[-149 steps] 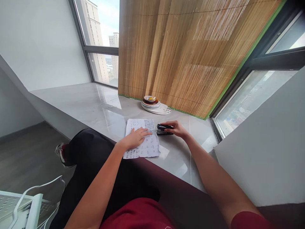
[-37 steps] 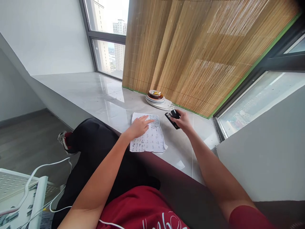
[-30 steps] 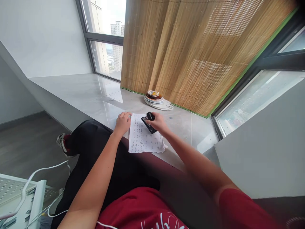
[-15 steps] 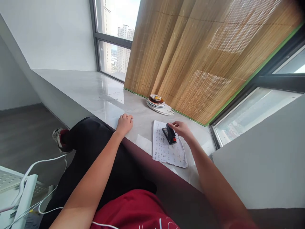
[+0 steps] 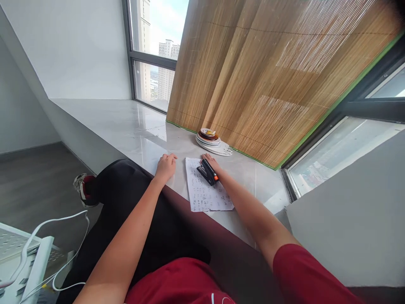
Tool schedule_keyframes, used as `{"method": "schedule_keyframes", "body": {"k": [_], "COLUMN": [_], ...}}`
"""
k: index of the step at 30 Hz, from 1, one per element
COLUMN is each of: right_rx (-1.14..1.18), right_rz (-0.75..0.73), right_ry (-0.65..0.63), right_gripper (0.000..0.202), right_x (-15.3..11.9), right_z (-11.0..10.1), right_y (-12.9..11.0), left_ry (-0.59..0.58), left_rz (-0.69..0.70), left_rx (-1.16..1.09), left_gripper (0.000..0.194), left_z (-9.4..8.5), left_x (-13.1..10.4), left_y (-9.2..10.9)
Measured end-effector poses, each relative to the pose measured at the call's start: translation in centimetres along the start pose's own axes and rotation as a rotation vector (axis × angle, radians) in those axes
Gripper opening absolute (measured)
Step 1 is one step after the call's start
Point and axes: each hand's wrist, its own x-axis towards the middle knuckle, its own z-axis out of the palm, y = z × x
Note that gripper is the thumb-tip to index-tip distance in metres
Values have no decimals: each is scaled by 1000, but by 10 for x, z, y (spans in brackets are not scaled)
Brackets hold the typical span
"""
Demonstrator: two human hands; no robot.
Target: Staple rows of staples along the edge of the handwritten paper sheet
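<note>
A black stapler (image 5: 208,172) with a red-orange part at its near end rests on a creased sheet of handwritten paper (image 5: 198,192). Just behind the stapler, my right hand (image 5: 211,161) lies low with its fingers stretched forward over the paper's far edge. The stapler hides part of that hand, and its side touches or nearly touches it. To the left of the paper, my left hand (image 5: 166,166) rests on the glossy pale ledge (image 5: 148,154), fingers loosely bent and holding nothing.
A stack of plates and small dishes (image 5: 209,137) stands beyond the paper, close to a hanging bamboo blind (image 5: 247,80). The ledge's front edge runs along my legs. A white cable (image 5: 47,219) loops over a white rack (image 5: 41,261) at lower left.
Paper and stapler have shifted left on the ledge. My right hand has moved left with them, from pinching the stapler's far end to lying behind it. The left hand stays put.
</note>
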Motion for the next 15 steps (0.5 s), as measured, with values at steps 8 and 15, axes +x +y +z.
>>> {"method": "schedule_keyframes", "body": {"k": [8, 15], "right_rx": [149, 134], "right_rz": [-48, 80], "right_ry": [-31, -38], "right_gripper": [61, 68], "right_x": [46, 4], "right_z": [-4, -5], "right_y": [-94, -56], "left_ry": [176, 133], "left_rz": [-120, -22], "left_rx": [-356, -209], "left_gripper": [27, 20], "left_z": [-7, -6], "left_x": [10, 6], "left_y": [-18, -11]}}
